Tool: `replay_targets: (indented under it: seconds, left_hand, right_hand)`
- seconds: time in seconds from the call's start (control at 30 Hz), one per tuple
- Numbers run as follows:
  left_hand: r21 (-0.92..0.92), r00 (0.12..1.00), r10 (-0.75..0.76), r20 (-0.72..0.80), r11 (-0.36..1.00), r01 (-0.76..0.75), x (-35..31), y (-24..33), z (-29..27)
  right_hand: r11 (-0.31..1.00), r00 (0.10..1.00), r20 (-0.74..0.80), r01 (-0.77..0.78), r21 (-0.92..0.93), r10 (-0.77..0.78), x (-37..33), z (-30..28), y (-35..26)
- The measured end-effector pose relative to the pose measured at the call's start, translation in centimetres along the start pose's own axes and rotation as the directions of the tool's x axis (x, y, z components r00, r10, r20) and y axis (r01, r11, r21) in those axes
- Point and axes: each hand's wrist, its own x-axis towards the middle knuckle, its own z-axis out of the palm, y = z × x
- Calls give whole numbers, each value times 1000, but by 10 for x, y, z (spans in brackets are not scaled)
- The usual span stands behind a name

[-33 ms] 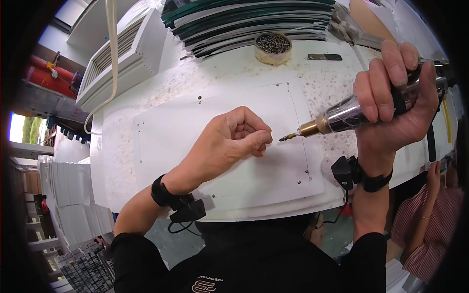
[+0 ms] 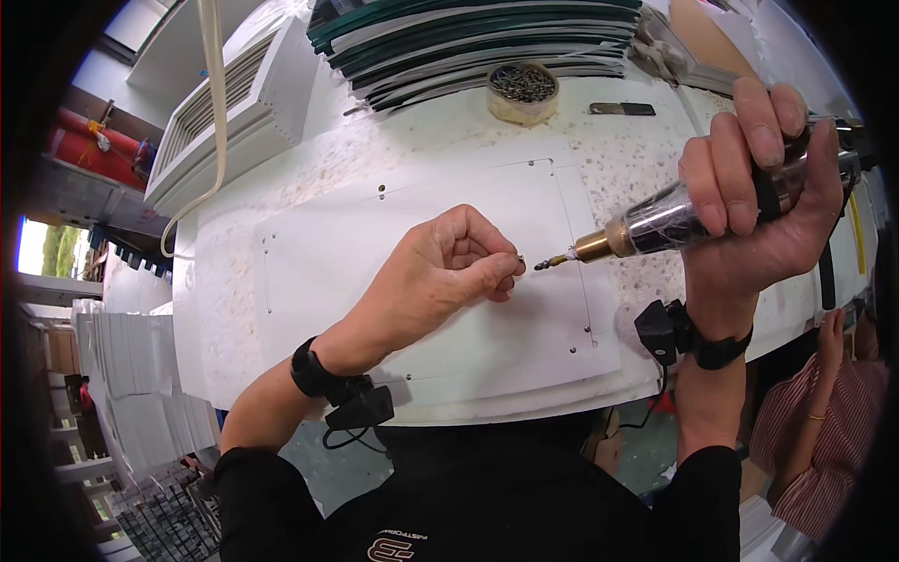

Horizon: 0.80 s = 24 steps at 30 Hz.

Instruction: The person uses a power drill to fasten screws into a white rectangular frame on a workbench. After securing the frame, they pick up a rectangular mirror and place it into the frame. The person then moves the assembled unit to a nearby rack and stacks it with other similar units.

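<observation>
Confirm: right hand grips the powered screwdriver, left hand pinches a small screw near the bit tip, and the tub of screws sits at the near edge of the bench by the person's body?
Not quite. The head view shows the tub of screws at the far side of the bench, beside the stacked panels, not by the body. The rest holds: the right hand grips the powered screwdriver, and the left hand pinches a small screw near the bit tip.

A white panel [image 2: 412, 234] is laid on a white, brown-speckled table [image 2: 637, 159]. A driver [image 2: 674, 220] with a brass collar and dark, glossy body is seen. Dark grey screws fill a beige tub [image 2: 523, 92]. Black wristbands [image 2: 314, 370] are worn. Green-edged sheets [image 2: 468, 33] are stacked.
</observation>
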Motion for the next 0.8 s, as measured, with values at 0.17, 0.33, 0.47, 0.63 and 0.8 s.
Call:
replay_targets:
  seconds: [0.17,0.33,0.47,0.63,0.8]
  left_hand:
    - [-141,998,-11,61,990,19,2,-9,1]
    - [-222,995,15,98,975,7,7,-20,0]
    - [-259,993,11,115,966,19,8,-24,2]
    - [-265,993,0,121,964,32,8,-23,3]
    - [-283,993,13,116,959,21,8,-24,5]
  right_hand:
    - [1000,1000,7,-14,9,14,0,-8,-4]
    - [1000,1000,10,-16,12,16,0,-13,-4]
    - [1000,1000,25,-19,9,19,1,-14,-3]
    - [999,999,38,-32,14,31,0,-13,-2]
    - [999,999,25,-37,12,37,1,-8,-2]
